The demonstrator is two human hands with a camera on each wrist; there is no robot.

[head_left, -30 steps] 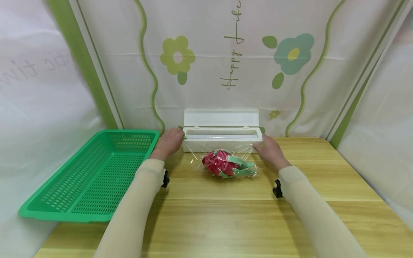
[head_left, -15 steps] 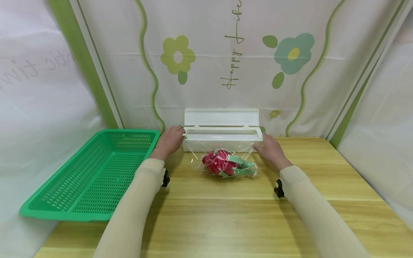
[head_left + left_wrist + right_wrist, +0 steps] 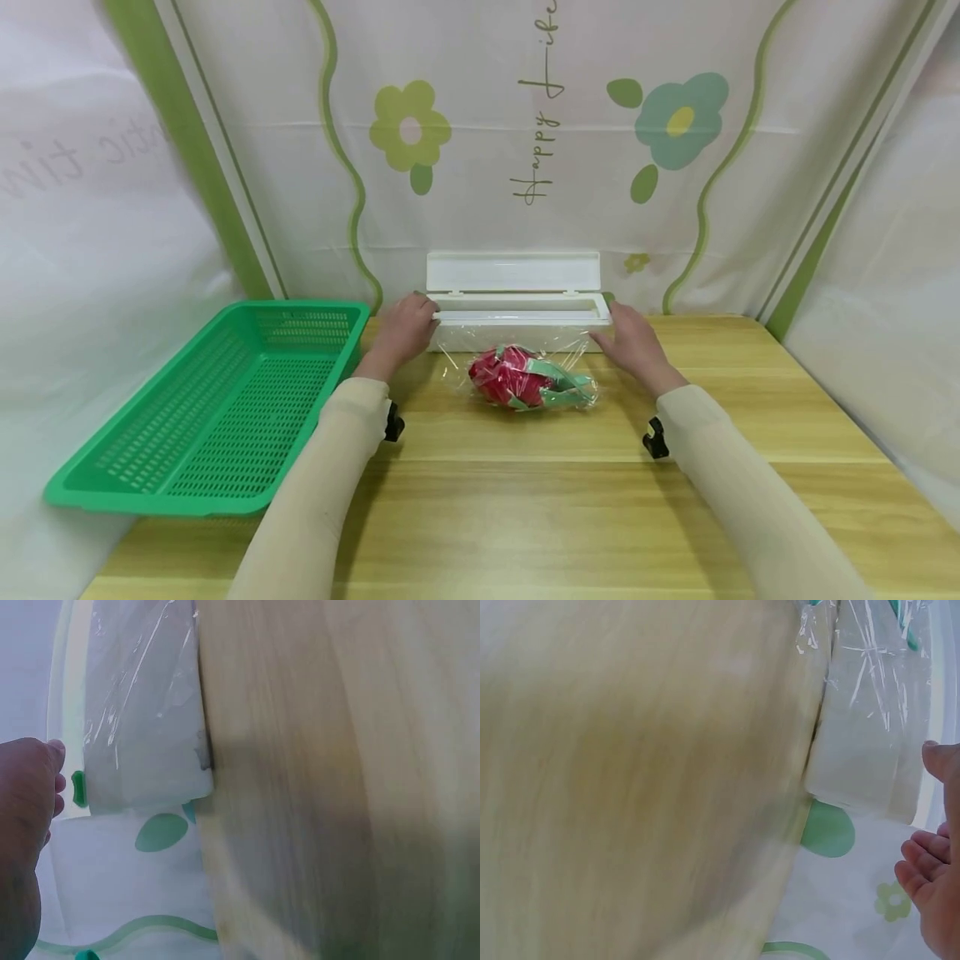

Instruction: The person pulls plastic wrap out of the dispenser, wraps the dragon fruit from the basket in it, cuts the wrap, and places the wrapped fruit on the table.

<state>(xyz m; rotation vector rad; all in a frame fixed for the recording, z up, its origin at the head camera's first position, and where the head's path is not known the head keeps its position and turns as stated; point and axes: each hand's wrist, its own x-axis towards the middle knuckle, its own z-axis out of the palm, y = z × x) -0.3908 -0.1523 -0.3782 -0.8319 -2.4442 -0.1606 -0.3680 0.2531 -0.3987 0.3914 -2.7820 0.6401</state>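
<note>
A white cling film box (image 3: 517, 337) stands at the back of the table, its hinged lid (image 3: 513, 272) tipped up behind it. Clear cling film (image 3: 459, 362) runs from its front over a red dragon fruit with green scales (image 3: 510, 379). My left hand (image 3: 405, 329) grips the box's upper left end, by a white strip along the front edge. A small green slider (image 3: 79, 789) sits on that strip, beside the fingertips. At the opposite end my right hand (image 3: 633, 342) holds the box, thumb against its front and fingers round the end.
A green perforated basket (image 3: 168, 503) stands on the left of the wooden table (image 3: 525, 517). Close behind the box hangs a white printed curtain (image 3: 480, 167), with more curtain at both sides.
My left hand has shifted slightly right and now covers more of the box's left end; the green slider there is hidden in the head view. The right hand and dragon fruit stay nearly still.
</note>
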